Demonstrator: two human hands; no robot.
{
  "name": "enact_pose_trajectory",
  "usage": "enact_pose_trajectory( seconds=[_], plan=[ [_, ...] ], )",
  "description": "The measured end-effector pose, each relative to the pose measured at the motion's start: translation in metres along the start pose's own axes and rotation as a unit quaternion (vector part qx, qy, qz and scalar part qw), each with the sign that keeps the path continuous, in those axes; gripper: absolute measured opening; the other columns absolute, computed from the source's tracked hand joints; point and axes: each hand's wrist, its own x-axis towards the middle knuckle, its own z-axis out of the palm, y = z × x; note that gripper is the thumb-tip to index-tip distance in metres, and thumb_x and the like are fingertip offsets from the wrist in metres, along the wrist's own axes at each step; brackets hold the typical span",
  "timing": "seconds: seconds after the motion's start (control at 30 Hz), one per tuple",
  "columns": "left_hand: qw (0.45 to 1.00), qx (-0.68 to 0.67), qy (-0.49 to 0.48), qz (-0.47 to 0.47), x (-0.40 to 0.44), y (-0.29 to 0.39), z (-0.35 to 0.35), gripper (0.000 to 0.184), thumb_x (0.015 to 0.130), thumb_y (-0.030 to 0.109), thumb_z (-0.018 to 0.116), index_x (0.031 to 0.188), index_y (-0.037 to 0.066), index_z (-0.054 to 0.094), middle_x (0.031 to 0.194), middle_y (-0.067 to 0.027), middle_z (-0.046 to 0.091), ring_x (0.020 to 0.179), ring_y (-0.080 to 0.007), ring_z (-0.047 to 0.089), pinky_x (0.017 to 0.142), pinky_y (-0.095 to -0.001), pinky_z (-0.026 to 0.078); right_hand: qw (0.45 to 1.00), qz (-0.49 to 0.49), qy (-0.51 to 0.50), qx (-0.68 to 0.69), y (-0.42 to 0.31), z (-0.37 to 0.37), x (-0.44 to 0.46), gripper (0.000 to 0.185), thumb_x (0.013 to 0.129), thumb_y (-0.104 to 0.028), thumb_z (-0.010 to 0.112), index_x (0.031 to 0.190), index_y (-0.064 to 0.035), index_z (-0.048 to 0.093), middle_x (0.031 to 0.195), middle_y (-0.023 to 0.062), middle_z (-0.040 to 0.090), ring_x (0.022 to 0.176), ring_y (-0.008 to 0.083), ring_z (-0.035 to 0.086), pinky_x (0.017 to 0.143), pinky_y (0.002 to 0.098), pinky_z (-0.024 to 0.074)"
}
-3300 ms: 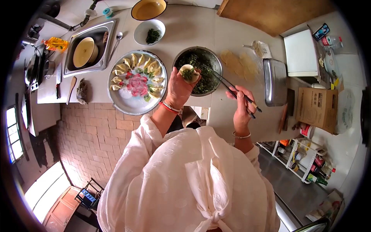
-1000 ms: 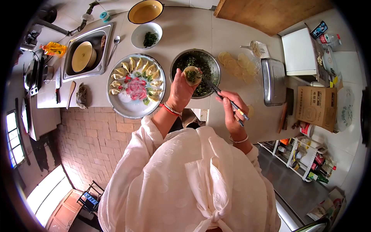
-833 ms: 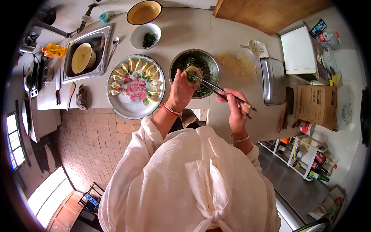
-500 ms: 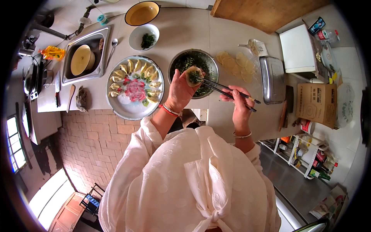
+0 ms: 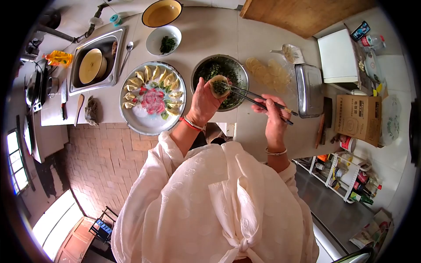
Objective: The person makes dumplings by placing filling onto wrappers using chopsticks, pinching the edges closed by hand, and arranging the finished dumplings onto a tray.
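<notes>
My left hand (image 5: 203,104) cradles a round dumpling wrapper (image 5: 219,87) with green filling on it, above the near rim of a steel bowl (image 5: 242,97). In my right hand (image 5: 272,115) is a pair of chopsticks (image 5: 258,100), their tips at the wrapper's right edge. Chopped green filling (image 5: 226,67) lies in the bowl. To the left, a flowered enamel tray (image 5: 149,123) bears several folded dumplings (image 5: 148,72) around its edge. Several flat wrappers (image 5: 272,72) are spread on the counter at the right.
A white bowl (image 5: 153,46) with some greens and a yellow basin (image 5: 162,6) stand behind the tray. A sink (image 5: 118,57), spoon (image 5: 127,55) and knife (image 5: 64,101) are at left. At right lie a metal container (image 5: 309,90) and cardboard box (image 5: 358,118).
The chopsticks have shifted slightly right, so their tips are now nearer the wrapper's edge than its middle. My left hand has stayed almost still.
</notes>
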Motion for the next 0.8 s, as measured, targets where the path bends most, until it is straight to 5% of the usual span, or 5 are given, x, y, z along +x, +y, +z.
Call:
enact_pose_trajectory(
  seconds=[0.2, 0.5, 0.8],
  plan=[
    [1.000, 0.002, -0.018, 0.020, -0.010, 0.016, -0.026, 0.065, 0.099, 0.053, 0.044, 0.131, -0.004, 0.049, 0.130, -0.0186, 0.057, 0.126, -0.0310, 0.050, 0.113, -0.0446, 0.034, 0.999, 0.012, 0.031, -0.037, 0.000, -0.015, 0.009, 0.022, 0.099, -0.014, 0.056, 0.107, 0.0056, 0.063, 0.093, 0.0169, 0.070, 0.074, 0.0215, 0.071, 0.068, 0.0281, 0.0579],
    [0.998, 0.040, 0.032, 0.040, -0.040, 0.028, -0.033, 0.066, 0.100, 0.052, 0.043, 0.134, -0.004, 0.047, 0.133, -0.0179, 0.054, 0.128, -0.0308, 0.049, 0.111, -0.0419, 0.037, 0.989, 0.039, 0.028, -0.139, 0.092, -0.010, 0.032, 0.020, 0.098, -0.011, 0.058, 0.107, 0.0040, 0.066, 0.091, 0.0109, 0.070, 0.073, 0.0152, 0.070, 0.065, 0.0249, 0.0578],
    [0.999, 0.014, 0.016, 0.042, -0.045, 0.030, -0.040, 0.066, 0.100, 0.050, 0.046, 0.134, -0.006, 0.046, 0.134, -0.0211, 0.053, 0.129, -0.0327, 0.049, 0.112, -0.0447, 0.038, 0.989, 0.071, 0.122, 0.037, 0.101, -0.026, 0.039, 0.020, 0.094, -0.011, 0.062, 0.101, 0.0075, 0.065, 0.092, 0.0187, 0.070, 0.071, 0.0254, 0.072, 0.065, 0.0321, 0.0609]
  ],
)
